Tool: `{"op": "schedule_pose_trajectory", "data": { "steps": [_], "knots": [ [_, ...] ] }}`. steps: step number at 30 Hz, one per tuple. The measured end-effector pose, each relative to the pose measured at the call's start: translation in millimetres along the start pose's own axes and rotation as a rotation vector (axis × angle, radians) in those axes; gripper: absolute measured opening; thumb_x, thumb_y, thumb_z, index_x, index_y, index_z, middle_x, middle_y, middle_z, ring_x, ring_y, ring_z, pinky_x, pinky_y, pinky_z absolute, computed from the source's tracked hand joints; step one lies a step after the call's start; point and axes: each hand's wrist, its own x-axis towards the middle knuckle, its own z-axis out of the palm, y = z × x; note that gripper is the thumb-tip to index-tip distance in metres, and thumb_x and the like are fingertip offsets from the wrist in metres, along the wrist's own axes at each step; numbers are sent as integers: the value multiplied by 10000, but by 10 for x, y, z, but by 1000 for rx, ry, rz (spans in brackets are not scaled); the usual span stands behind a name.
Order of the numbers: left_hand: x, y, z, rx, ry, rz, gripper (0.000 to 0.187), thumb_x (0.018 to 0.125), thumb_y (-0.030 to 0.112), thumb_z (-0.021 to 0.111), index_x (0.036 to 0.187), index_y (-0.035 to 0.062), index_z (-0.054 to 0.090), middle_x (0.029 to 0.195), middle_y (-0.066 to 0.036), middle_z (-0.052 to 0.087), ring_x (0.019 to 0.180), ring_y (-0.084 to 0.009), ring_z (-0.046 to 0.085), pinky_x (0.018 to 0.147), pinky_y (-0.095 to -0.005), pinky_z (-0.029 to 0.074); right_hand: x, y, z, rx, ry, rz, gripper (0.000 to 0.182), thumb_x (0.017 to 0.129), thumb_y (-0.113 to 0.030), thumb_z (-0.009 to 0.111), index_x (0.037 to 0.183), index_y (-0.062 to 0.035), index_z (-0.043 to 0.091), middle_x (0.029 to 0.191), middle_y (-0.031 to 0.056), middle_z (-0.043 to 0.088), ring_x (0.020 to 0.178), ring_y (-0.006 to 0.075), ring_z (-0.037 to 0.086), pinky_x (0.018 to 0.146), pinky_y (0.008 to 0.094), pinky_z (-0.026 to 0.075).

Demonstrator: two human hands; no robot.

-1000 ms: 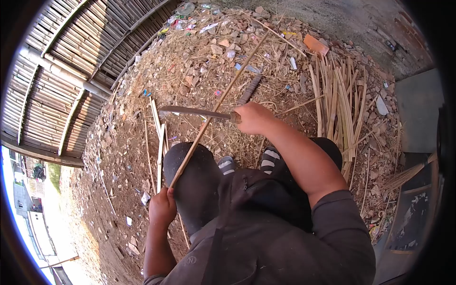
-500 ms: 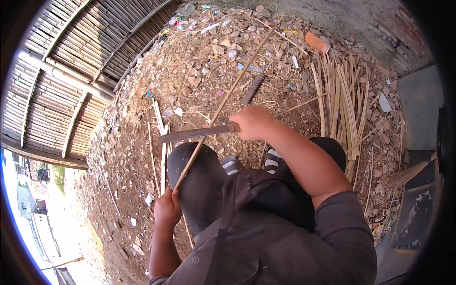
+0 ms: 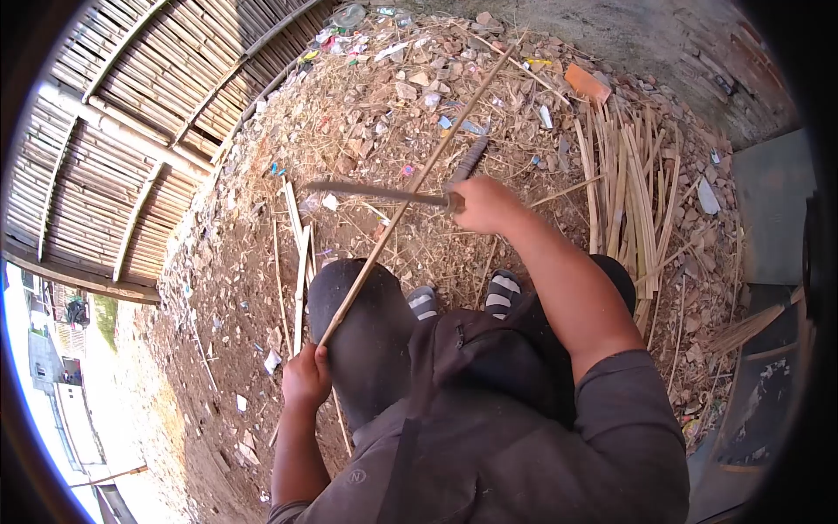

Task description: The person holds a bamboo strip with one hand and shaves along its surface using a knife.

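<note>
My left hand (image 3: 307, 377) is closed round the near end of a long thin bamboo strip (image 3: 377, 249), which slants up and away to the right across my knee. My right hand (image 3: 485, 206) grips the handle of a long knife (image 3: 375, 191). The blade points left and crosses the strip around its middle; whether they touch is hard to tell. Just beyond my right hand, a dark ridged rod-like object (image 3: 471, 158) lies on the ground, partly hidden.
Many split bamboo strips (image 3: 637, 188) lie at the right. A few pale strips (image 3: 297, 227) lie left of my knee. An orange brick piece (image 3: 587, 83) rests near the wall. A bamboo fence (image 3: 148, 113) stands at the left, and rubble covers the ground.
My right hand and the knife have moved forward along the strip, away from my body and slightly right. My left hand still holds the strip's near end.
</note>
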Motion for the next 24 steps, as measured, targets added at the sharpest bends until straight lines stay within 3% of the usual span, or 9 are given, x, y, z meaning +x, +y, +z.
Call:
{"op": "schedule_pose_trajectory", "data": {
  "steps": [3, 6, 10, 14, 15, 18, 19, 22, 24],
  "knots": [
    [90, 136, -182, 21, -40, -34, 396, 1060, 375, 440, 882, 46, 572, 735, -264, 642, 723, -504, 628, 643, -603, 473, 163, 297, -122, 58, 35, 174, 281, 748, -184, 689, 1010, -84, 712, 912, 209, 706, 921, 391, 691, 810, 494, 550],
    [94, 110, -208, 24, -66, -27, 407, 1061, 372, 440, 864, 38, 562, 713, -264, 632, 711, -506, 623, 634, -600, 470, 97, 138, 15, 81, 152, 78, 269, 750, -178, 686, 1000, -79, 698, 919, 211, 703, 912, 402, 690, 800, 501, 555],
    [57, 76, -186, 10, -60, 1, 403, 1059, 361, 448, 847, 35, 551, 700, -262, 623, 709, -509, 616, 632, -597, 466, -115, -357, -104, -180, -41, -129, 221, 751, -186, 695, 930, -61, 661, 870, 209, 697, 872, 407, 693, 751, 505, 562],
    [-51, 105, -258, 42, -79, -53, 398, 1053, 354, 469, 829, 36, 555, 700, -256, 625, 715, -504, 617, 633, -600, 464, 171, 423, 49, 127, 119, 187, 274, 754, -177, 685, 1020, -118, 715, 939, 179, 713, 945, 352, 706, 810, 491, 572],
    [-40, 140, -327, 43, -95, -68, 400, 1051, 353, 473, 824, 35, 555, 703, -255, 626, 717, -502, 617, 638, -601, 465, 125, 354, -29, -21, 123, 179, 275, 756, -177, 682, 1019, -104, 713, 954, 180, 715, 958, 359, 706, 814, 501, 571],
    [-49, 159, -404, 33, -135, -105, 394, 1047, 345, 481, 821, 34, 571, 713, -254, 630, 720, -498, 616, 649, -600, 464, 68, 118, 20, -67, 122, 107, 281, 756, -173, 680, 1027, -106, 711, 958, 176, 717, 957, 361, 706, 816, 506, 571],
    [-53, 133, -399, 21, -139, -96, 390, 1046, 343, 481, 826, 35, 575, 711, -253, 628, 718, -498, 615, 649, -599, 465, -9, -76, -42, -44, 26, 96, 281, 749, -168, 686, 1023, -110, 713, 928, 169, 712, 948, 357, 708, 810, 512, 567],
    [-93, -72, -295, 15, -108, -52, 378, 1045, 336, 483, 837, 36, 579, 700, -248, 622, 711, -496, 612, 645, -594, 465, -104, -219, -81, -201, -31, -86, 271, 753, -169, 680, 1018, -121, 715, 920, 165, 712, 938, 360, 709, 803, 507, 565],
    [-260, -135, -271, 16, -108, -60, 372, 1044, 334, 484, 842, 36, 576, 693, -245, 617, 705, -496, 609, 639, -590, 462, 5, 209, 54, 24, 17, 73, 261, 758, -182, 686, 1013, -129, 713, 920, 165, 711, 931, 372, 703, 804, 498, 558]
  ]
}}
